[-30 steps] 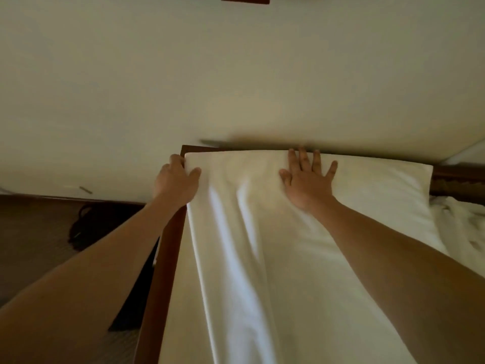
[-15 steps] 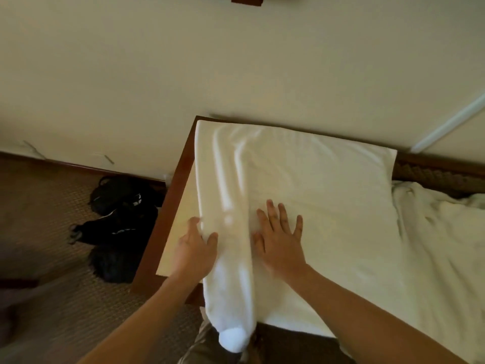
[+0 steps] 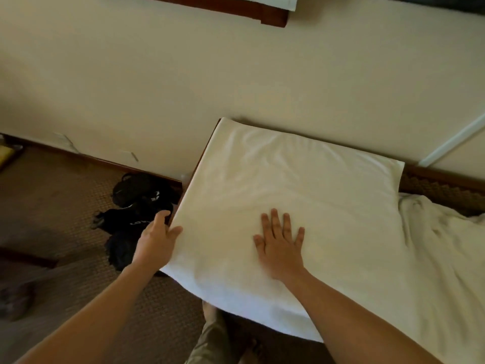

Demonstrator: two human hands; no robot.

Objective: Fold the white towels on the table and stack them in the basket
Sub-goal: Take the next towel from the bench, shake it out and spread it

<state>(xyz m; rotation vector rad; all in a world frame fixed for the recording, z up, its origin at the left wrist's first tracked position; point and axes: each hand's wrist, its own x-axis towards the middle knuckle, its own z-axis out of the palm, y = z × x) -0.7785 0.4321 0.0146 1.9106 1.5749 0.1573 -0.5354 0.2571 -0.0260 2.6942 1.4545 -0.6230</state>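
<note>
A white towel [image 3: 288, 185] lies spread flat over the table, its near edge hanging off the front. My left hand [image 3: 157, 240] holds the towel's left edge, thumb on top and fingers beneath it. My right hand [image 3: 280, 245] presses flat on the towel with fingers spread. A second white towel [image 3: 433, 253] lies crumpled to the right, partly under the flat one. Only a thin strip of the table's dark wooden edge [image 3: 207, 140] shows at the far left corner. No basket is in view.
A woven brown rim [image 3: 441, 190] shows behind the crumpled towel at the right. A black bag [image 3: 133, 206] lies on the carpet left of the table, against the wall. My legs and foot [image 3: 217, 334] stand below the front edge.
The rolled ridge along the towel's left side has been smoothed out flat. My left hand moved left to the towel's edge; my right hand slid right, still pressing flat.
</note>
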